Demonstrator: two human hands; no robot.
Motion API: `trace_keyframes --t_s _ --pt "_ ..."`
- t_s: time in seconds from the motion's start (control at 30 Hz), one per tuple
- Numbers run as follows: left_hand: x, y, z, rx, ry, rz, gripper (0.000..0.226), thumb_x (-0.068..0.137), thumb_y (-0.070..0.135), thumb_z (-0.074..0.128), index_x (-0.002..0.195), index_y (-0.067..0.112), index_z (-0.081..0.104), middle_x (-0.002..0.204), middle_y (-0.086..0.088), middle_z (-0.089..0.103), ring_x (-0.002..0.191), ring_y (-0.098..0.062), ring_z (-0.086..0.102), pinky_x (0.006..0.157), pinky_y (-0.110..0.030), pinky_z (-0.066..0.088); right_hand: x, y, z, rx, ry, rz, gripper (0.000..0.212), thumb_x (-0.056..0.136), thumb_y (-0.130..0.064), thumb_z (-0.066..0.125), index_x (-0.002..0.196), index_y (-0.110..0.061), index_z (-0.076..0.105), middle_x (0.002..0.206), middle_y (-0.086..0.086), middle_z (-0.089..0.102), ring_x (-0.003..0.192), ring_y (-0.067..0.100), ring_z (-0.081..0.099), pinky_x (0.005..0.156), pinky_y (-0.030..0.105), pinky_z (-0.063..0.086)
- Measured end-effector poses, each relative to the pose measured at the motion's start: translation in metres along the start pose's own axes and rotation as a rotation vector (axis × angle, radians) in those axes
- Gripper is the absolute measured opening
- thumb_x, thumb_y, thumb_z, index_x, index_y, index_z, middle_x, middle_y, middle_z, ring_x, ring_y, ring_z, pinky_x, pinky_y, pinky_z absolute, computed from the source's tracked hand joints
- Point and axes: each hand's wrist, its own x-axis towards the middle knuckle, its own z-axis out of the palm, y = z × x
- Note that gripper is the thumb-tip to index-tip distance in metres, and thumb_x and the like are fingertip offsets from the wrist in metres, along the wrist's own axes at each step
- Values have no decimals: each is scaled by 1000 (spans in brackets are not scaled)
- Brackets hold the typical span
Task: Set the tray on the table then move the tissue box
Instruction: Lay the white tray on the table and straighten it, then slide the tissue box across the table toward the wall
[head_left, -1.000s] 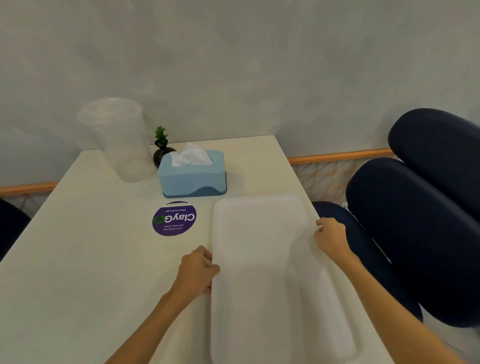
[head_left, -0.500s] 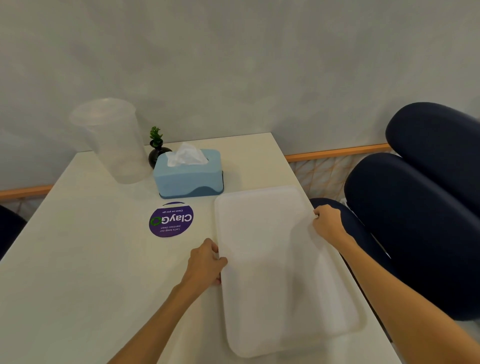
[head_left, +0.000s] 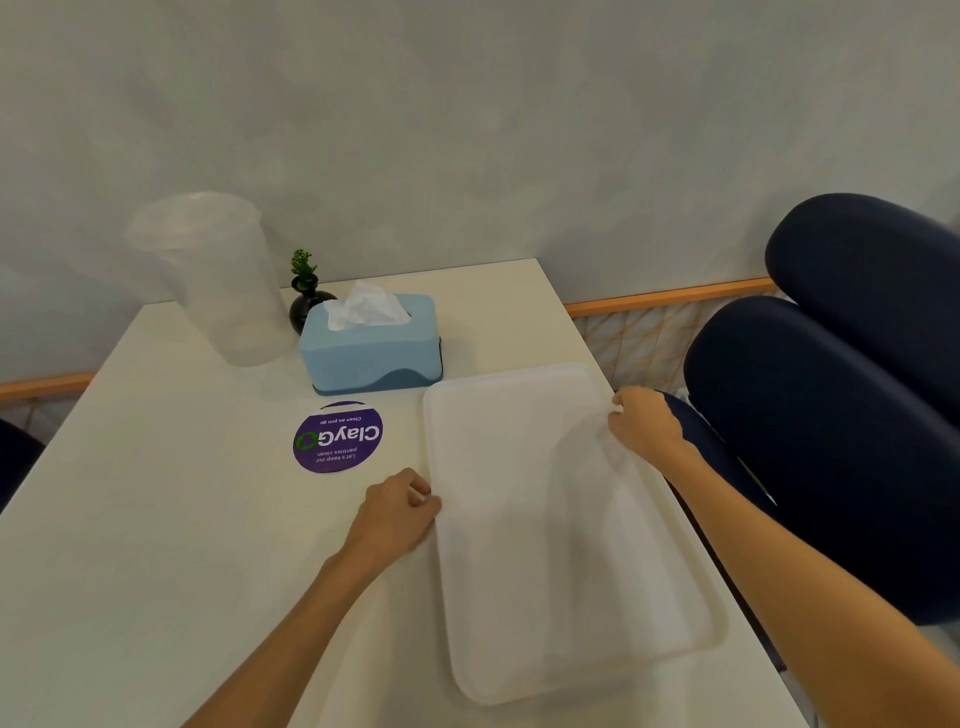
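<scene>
Gripped the white tray (head_left: 550, 540) at both long edges, left hand (head_left: 397, 512) clenched on the near-left rim, right hand (head_left: 644, 423) pinching the far-right rim. Lay flat on the table (head_left: 156, 519) between the two hands. Stood just beyond the left hand's grip, blue tissue box (head_left: 371, 345) near the tray's far corner, not touching.

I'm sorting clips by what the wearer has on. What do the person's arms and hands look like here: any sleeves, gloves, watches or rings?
Both arms are bare as far as the picture shows: no sleeve on either forearm. The left hand and right hand wear no gloves. No watch, bracelet or band shows at either wrist, and no ring is visible, though most fingers are curled out of sight.
</scene>
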Motion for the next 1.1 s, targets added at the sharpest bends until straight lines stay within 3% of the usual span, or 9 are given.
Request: trace_keyframes --t_s 0.13,0.23,0.37,0.6,0.7,0.9,1.1 --pt "8 3 -20 85 25 52 16 86 29 63 99 19 64 83 5 66 70 -20 71 79 -44 59 4 -24 -13 12 1 -109 29 90 -9 49 115 -1 61 111 17 66 94 33 64 80 41 56" --pt "17 8 -36 68 45 74 16 87 26 64 99 16 65 89 -1 69 71 -21 72 78 -43 59 7 -46 -22 25 -38 -243 31 91 -10 49 119 -4 60 115 17 65 93 30 62 79 36 54" --pt "31 15 -61 -23 104 62 15 87 19 63 99 10 66 92 -8 71 68 -22 69 76 -40 56 14 -74 -31 5 -93 -416 29 91 -11 51 117 -5 62 124 14 61 112 28 58 92 36 48" --pt "69 21 -112 -74 277 93 18 87 16 62 103 9 67 98 -11 69 70 -24 67 69 -35 55 34 -127 -28 -57 -247 -533 28 91 -12 51 117 -9 62 122 13 59 110 26 54 84 26 40" --pt "90 16 -126 -86 400 92 25 89 18 59 112 8 62 108 -13 68 90 -30 66 79 -40 53 40 -149 -15 -78 -324 -533 31 92 -12 50 122 -8 58 128 14 56 113 27 52 85 26 38" --pt "119 10 -131 -162 614 50 35 93 15 55 125 1 53 126 -19 60 110 -32 60 85 -31 45 47 -190 20 138 -368 -406 44 97 -26 44 137 -7 43 137 17 51 121 30 50 92 30 40" --pt "142 -1 -125 -228 602 -7 41 99 26 41 133 4 46 134 -17 51 120 -30 52 88 -30 39 50 -216 47 442 -484 -270 56 93 -38 49 139 -9 36 139 11 48 102 19 47 81 30 40"
